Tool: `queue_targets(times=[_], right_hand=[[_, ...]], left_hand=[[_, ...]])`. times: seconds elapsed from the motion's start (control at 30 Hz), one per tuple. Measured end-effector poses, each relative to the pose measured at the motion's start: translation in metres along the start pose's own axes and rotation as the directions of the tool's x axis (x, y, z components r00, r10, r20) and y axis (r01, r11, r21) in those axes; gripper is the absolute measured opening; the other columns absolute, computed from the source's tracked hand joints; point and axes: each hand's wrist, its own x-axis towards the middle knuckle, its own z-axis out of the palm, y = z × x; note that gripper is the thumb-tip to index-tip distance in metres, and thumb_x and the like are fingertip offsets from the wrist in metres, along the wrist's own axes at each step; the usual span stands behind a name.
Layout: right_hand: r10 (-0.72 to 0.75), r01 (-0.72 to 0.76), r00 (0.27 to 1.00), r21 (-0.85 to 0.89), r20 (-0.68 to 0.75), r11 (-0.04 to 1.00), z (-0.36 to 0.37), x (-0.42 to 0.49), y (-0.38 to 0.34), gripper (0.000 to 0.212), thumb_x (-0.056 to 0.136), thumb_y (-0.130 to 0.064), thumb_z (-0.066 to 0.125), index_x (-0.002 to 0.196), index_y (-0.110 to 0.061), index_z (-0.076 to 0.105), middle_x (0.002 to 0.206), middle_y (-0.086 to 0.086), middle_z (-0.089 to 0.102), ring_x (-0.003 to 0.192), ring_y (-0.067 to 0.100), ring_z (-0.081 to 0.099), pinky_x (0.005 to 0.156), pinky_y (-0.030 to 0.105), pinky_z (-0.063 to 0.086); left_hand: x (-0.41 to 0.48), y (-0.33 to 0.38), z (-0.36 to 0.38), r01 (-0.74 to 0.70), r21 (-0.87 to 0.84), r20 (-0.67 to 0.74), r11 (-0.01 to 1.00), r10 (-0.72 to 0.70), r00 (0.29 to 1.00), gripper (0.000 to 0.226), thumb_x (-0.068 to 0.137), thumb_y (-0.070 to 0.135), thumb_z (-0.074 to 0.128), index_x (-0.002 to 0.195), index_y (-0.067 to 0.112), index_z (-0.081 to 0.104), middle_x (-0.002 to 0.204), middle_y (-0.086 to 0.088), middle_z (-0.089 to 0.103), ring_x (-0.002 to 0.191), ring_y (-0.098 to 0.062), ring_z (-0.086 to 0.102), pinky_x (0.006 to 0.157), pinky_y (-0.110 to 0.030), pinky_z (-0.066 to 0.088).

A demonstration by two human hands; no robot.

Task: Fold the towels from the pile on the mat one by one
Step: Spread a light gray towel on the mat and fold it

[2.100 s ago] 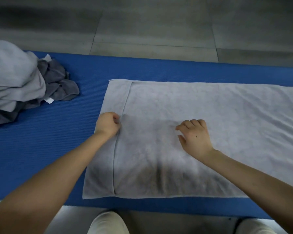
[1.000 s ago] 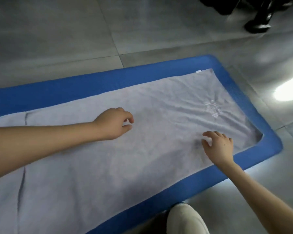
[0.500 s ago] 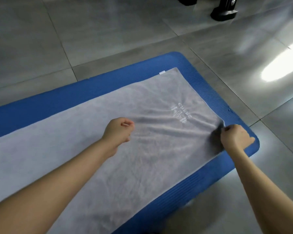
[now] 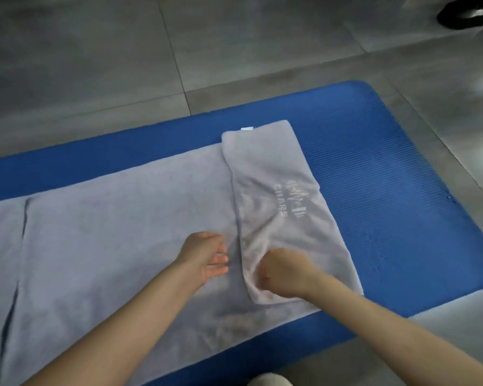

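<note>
A large light grey towel (image 4: pixel 117 235) lies spread along the blue mat (image 4: pixel 374 168). Its right end is folded over to the left as a flap (image 4: pixel 279 190) with a white logo facing up. My right hand (image 4: pixel 285 271) sits on the near part of that flap with its fingers curled into the cloth at the flap's left edge. My left hand (image 4: pixel 207 257) hovers just left of the flap over the flat towel, fingers straight and relaxed, palm turned right. The towel's left end also shows a folded strip (image 4: pixel 0 246).
Grey floor tiles (image 4: pixel 95 65) surround the mat. A dark object (image 4: pixel 463 12) stands on the floor at the top right. My knee (image 4: pixel 268 380) shows at the bottom edge. The pile of towels is out of view.
My right hand took the towel's right edge and carried it left, laying a flap over the towel. My left hand opened and moved beside the flap. The camera view shifted.
</note>
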Motion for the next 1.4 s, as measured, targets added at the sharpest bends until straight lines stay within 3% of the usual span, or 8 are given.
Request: queue_targets(times=[0.1, 0.2, 0.3, 0.47, 0.63, 0.97, 1.23, 1.4], right_hand=[[0.076, -0.073, 0.971, 0.018, -0.226, 0.997, -0.024, 0.027, 0.003, 0.030, 0.092, -0.036, 0.050, 0.112, -0.019, 0.065, 0.116, 0.004, 0.064, 0.109, 0.028, 0.059, 0.084, 0.033, 0.047], [0.109, -0.081, 0.852, 0.077, -0.513, 0.994, -0.054, 0.066, -0.002, 0.029, 0.093, -0.033, 0.049, 0.112, -0.017, 0.063, 0.108, 0.007, 0.068, 0.104, 0.031, 0.059, 0.082, 0.034, 0.045], [0.025, -0.037, 0.786, -0.008, -0.618, 0.999, -0.074, 0.107, -0.013, 0.032, 0.094, -0.032, 0.046, 0.117, -0.014, 0.061, 0.108, 0.010, 0.066, 0.103, 0.033, 0.055, 0.083, 0.036, 0.039], [-0.019, -0.132, 0.743, -0.175, -0.669, 0.976, -0.096, 0.165, -0.030, 0.033, 0.096, -0.036, 0.040, 0.111, -0.011, 0.057, 0.106, 0.010, 0.063, 0.103, 0.031, 0.052, 0.085, 0.038, 0.033], [0.018, -0.224, 0.753, -0.230, -0.658, 0.947, -0.101, 0.197, -0.036, 0.026, 0.096, -0.026, 0.041, 0.111, -0.012, 0.058, 0.105, 0.008, 0.062, 0.101, 0.029, 0.054, 0.088, 0.037, 0.034], [0.094, -0.117, 0.545, 0.036, -0.833, 0.993, -0.124, 0.163, -0.027, 0.033, 0.093, -0.011, 0.037, 0.112, -0.018, 0.063, 0.101, 0.009, 0.069, 0.080, 0.028, 0.060, 0.068, 0.031, 0.032], [0.060, -0.093, 0.498, 0.015, -0.865, 0.996, -0.175, 0.105, -0.104, 0.028, 0.096, -0.014, 0.038, 0.089, -0.008, 0.064, 0.073, 0.008, 0.055, 0.068, 0.026, 0.046, 0.060, 0.028, 0.027], [0.007, 0.070, 0.551, 0.054, -0.834, 0.996, -0.184, 0.081, -0.186, 0.033, 0.090, -0.009, 0.041, 0.056, -0.012, 0.038, 0.055, 0.007, 0.035, 0.063, 0.029, 0.039, 0.058, 0.027, 0.027]], left_hand=[[0.009, -0.008, 0.000, 0.024, -0.022, -0.031, 0.999, -0.025, 0.999, 0.021, 0.093, 0.004, 0.047, 0.074, 0.012, 0.050, 0.072, -0.010, 0.050, 0.062, -0.021, 0.049, 0.061, -0.034, 0.047], [0.017, -0.013, 0.002, 0.051, -0.076, -0.031, 0.996, -0.053, 0.998, 0.016, 0.095, 0.007, 0.046, 0.082, 0.014, 0.049, 0.076, -0.009, 0.049, 0.065, -0.021, 0.050, 0.058, -0.035, 0.051], [0.025, -0.018, 0.006, 0.048, -0.095, -0.039, 0.994, -0.052, 0.998, 0.018, 0.095, 0.006, 0.046, 0.078, 0.013, 0.048, 0.078, -0.009, 0.050, 0.067, -0.021, 0.052, 0.048, -0.029, 0.053], [0.033, -0.019, 0.018, 0.033, -0.077, -0.077, 0.997, -0.039, 0.996, 0.017, 0.091, 0.005, 0.054, 0.075, 0.009, 0.051, 0.077, -0.011, 0.053, 0.063, -0.020, 0.056, 0.042, -0.028, 0.054], [0.037, -0.024, 0.028, -0.017, 0.030, -0.094, 0.999, 0.019, 0.995, 0.018, 0.082, 0.014, 0.069, 0.077, 0.017, 0.052, 0.072, -0.005, 0.060, 0.040, -0.011, 0.057, 0.057, -0.033, 0.059], [0.009, -0.009, 0.014, -0.156, 0.126, 0.031, 0.980, 0.153, 0.988, 0.028, 0.078, 0.002, 0.069, 0.061, 0.018, 0.054, 0.043, 0.007, 0.054, 0.042, -0.008, 0.052, 0.032, -0.014, 0.033], [-0.064, 0.031, -0.086, -0.231, 0.216, 0.115, 0.949, 0.211, 0.971, 0.022, 0.078, -0.006, 0.068, 0.073, 0.010, 0.054, 0.063, -0.008, 0.059, 0.035, -0.006, 0.055, 0.031, -0.011, 0.030], [-0.113, 0.045, -0.173, -0.241, 0.251, 0.098, 0.938, 0.223, 0.970, 0.019, 0.077, -0.007, 0.069, 0.083, 0.008, 0.058, 0.057, -0.005, 0.063, 0.042, -0.012, 0.062, 0.032, -0.012, 0.031]])
